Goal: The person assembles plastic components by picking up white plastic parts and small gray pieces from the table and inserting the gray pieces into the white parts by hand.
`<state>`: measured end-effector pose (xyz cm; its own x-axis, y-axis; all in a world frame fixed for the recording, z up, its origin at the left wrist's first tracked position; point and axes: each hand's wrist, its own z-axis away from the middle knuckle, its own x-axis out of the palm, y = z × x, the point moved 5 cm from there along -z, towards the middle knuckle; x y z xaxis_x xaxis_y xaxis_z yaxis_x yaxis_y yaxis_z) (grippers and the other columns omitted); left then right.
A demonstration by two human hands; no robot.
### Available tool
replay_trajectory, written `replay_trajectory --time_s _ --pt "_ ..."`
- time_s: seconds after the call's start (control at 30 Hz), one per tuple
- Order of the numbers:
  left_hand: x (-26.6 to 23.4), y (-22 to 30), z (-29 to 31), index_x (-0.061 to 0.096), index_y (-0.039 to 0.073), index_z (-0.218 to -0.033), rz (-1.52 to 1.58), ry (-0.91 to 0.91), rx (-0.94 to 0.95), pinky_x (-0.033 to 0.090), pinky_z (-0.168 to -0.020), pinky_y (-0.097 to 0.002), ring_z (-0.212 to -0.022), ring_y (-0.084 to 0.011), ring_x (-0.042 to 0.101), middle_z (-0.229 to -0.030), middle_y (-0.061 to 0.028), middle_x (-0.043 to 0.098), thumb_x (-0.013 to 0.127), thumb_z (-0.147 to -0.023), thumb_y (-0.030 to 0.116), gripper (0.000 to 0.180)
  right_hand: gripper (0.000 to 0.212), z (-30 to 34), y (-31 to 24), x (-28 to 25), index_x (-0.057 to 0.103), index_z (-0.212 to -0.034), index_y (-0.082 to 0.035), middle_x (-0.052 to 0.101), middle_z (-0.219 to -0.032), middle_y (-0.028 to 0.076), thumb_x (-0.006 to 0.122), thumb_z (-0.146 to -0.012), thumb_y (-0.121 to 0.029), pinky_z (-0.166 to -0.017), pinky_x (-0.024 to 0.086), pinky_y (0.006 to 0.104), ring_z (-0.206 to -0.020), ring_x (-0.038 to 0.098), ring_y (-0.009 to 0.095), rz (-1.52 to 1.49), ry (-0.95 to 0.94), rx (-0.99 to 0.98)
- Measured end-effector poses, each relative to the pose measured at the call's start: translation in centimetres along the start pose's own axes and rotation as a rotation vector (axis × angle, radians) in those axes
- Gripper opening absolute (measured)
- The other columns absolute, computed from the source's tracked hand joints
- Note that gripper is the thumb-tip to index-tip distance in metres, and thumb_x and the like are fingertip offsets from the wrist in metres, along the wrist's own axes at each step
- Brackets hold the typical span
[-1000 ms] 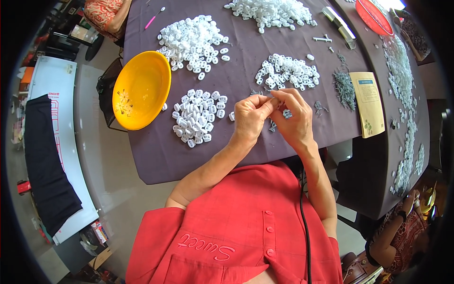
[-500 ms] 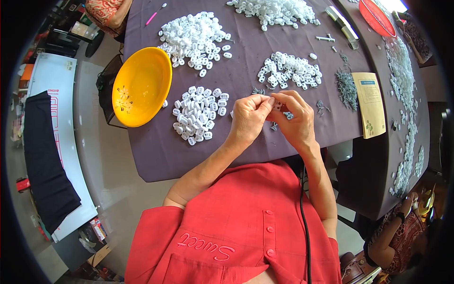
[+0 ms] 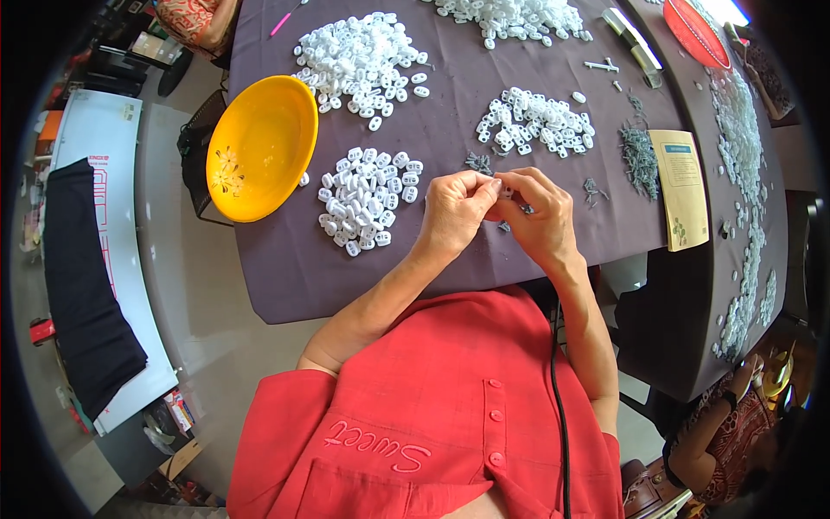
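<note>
My left hand (image 3: 453, 214) and my right hand (image 3: 543, 220) meet over the near part of the table, both closed with thumbs and fingertips pressed together. Between my right fingers a bit of a small white plastic piece (image 3: 507, 195) shows, mostly covered. What my left fingertips pinch against it is hidden. Just beyond my hands lie small grey pieces (image 3: 477, 162). A heap of white oval two-hole pieces (image 3: 367, 199) is left of my left hand, and a pile of similar white pieces (image 3: 534, 121) lies beyond my right hand.
A yellow bowl (image 3: 264, 147) stands at the table's left edge. Larger white heaps (image 3: 359, 65) (image 3: 514, 16) lie farther back. On the right are grey pieces (image 3: 639, 163), a tan booklet (image 3: 680, 190) and a red basket (image 3: 697, 35). Another person's arm (image 3: 705, 437) shows at lower right.
My hands stay together at nearly the same spot. The white piece in my right fingers is now more covered. The whole view has shifted slightly.
</note>
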<state>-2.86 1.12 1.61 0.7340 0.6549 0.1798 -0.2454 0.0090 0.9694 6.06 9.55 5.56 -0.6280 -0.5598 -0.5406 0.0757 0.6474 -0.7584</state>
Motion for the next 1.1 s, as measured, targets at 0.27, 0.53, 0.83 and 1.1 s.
replay_trajectory --time_s 0.27,0.53,0.83,1.1 --pt "-0.9 -1.3 1.1 0.063 -0.004 -0.082 0.128 -0.001 -0.148 0.054 -0.060 -0.0241 -0.064 -0.0130 0.063 -0.074 -0.0081 0.064 0.056 -0.087 0.008 0.015 0.017 0.9 0.3 1.3 0.062 -0.089 -0.001 0.063 -0.080 0.010 0.062 -0.072 0.000 -0.059 0.051 0.0310 -0.068 0.063 0.025 -0.029 -0.020 -0.019" --pt "-1.6 -1.0 1.1 0.063 -0.004 -0.080 0.063 -0.038 -0.133 0.053 -0.059 -0.0235 -0.062 -0.0127 0.062 -0.071 -0.0080 0.064 0.056 -0.087 0.008 0.015 0.017 0.8 -0.1 1.6 0.061 -0.089 -0.003 0.062 -0.077 0.010 0.062 -0.072 -0.001 -0.055 0.050 0.0317 -0.064 0.062 0.025 -0.012 -0.032 -0.110" --pt "-2.0 -2.0 1.3 0.063 -0.004 -0.082 0.021 -0.056 -0.158 0.053 -0.061 -0.0242 -0.062 -0.0139 0.063 -0.072 -0.0084 0.064 0.056 -0.087 0.011 0.017 0.017 0.8 0.9 2.4 0.061 -0.088 -0.003 0.059 -0.072 0.010 0.061 -0.072 -0.003 -0.053 0.048 0.0333 -0.061 0.060 0.026 -0.021 -0.179 -0.075" --pt "-2.8 -2.5 1.2 0.063 -0.004 -0.087 0.178 -0.025 -0.269 0.054 -0.062 -0.0247 -0.065 -0.0134 0.063 -0.077 -0.0083 0.064 0.055 -0.088 0.013 0.019 0.023 0.6 0.3 2.9 0.061 -0.092 -0.001 0.061 -0.082 0.010 0.064 -0.070 -0.001 -0.058 0.049 0.0290 -0.066 0.061 0.021 -0.106 -0.126 0.015"
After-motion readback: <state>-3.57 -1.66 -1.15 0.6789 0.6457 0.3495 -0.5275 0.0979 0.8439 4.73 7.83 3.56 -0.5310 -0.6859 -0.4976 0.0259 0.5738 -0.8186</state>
